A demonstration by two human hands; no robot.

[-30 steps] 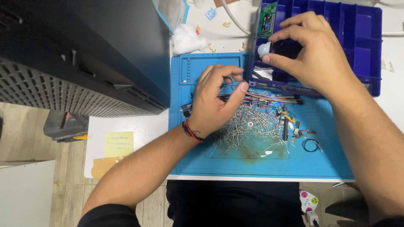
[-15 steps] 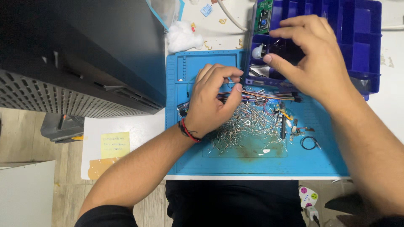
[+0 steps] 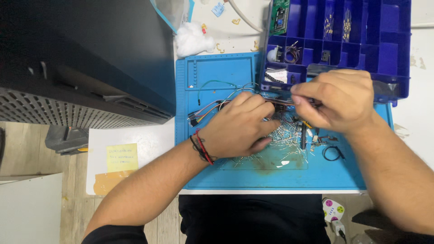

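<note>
Head view: both hands [image 3: 289,113] knuckles-up, pinching jumper wires [image 3: 212,107] over blue mat [image 3: 280,176].

left hand [image 3: 237,126] on wire pile [image 3: 275,140] | right hand [image 3: 337,99] pinching jumper wires [image 3: 212,106] | blue mat [image 3: 271,174]

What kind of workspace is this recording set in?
Most likely a hobby or repair electronics bench. A blue work mat carries a heap of loose metal-legged components and coloured jumper wires, and a blue compartment box holds small parts and a green circuit board.
</note>
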